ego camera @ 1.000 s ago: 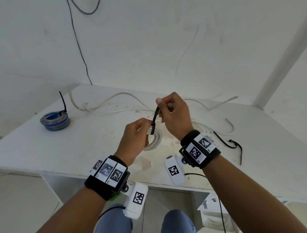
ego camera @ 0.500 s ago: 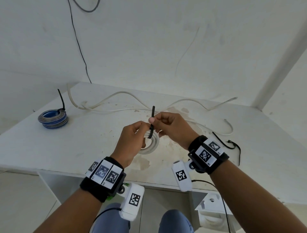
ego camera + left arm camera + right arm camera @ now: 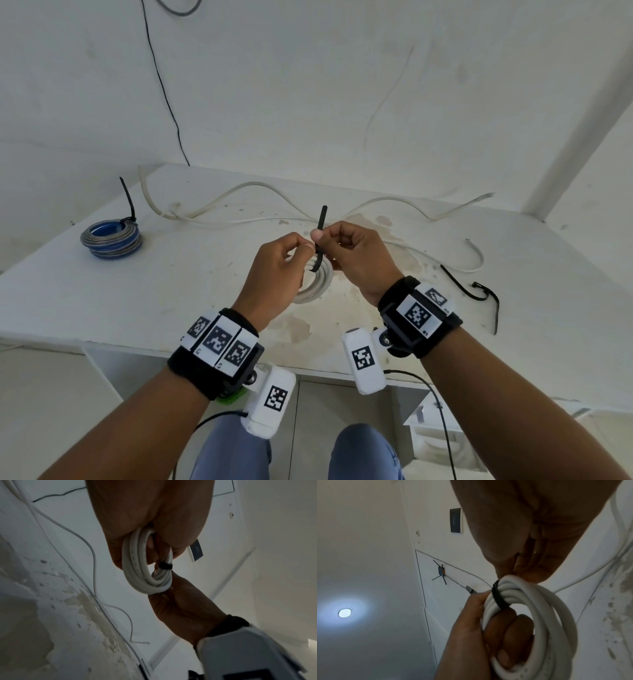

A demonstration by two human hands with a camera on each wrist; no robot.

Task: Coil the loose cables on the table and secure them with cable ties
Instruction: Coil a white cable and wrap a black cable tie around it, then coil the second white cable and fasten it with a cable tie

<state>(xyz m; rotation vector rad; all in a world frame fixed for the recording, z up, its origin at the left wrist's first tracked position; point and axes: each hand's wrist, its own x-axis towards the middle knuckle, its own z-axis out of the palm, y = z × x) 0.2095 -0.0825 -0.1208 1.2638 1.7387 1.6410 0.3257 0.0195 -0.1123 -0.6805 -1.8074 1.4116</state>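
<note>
A white cable coil (image 3: 317,286) is held just above the white table (image 3: 102,301). My left hand (image 3: 281,270) grips the coil (image 3: 539,615), its fingers curled through the loops. A black cable tie (image 3: 320,236) is wrapped around the coil (image 3: 145,577), its band (image 3: 499,596) snug on the strands and its free tail pointing up. My right hand (image 3: 349,253) pinches the tie just above the coil. The tie band (image 3: 165,565) also shows between both hands in the left wrist view.
A blue and grey cable coil (image 3: 111,238) with a black tie sits at the table's left. Loose white cables (image 3: 253,186) snake across the back. Loose black cable ties (image 3: 479,294) lie at the right. The near table edge (image 3: 308,368) is below my wrists.
My right hand dropped from high on the tie's tail to close against the coil. The tail now sticks up free above the fingers. The coil and left hand barely moved.
</note>
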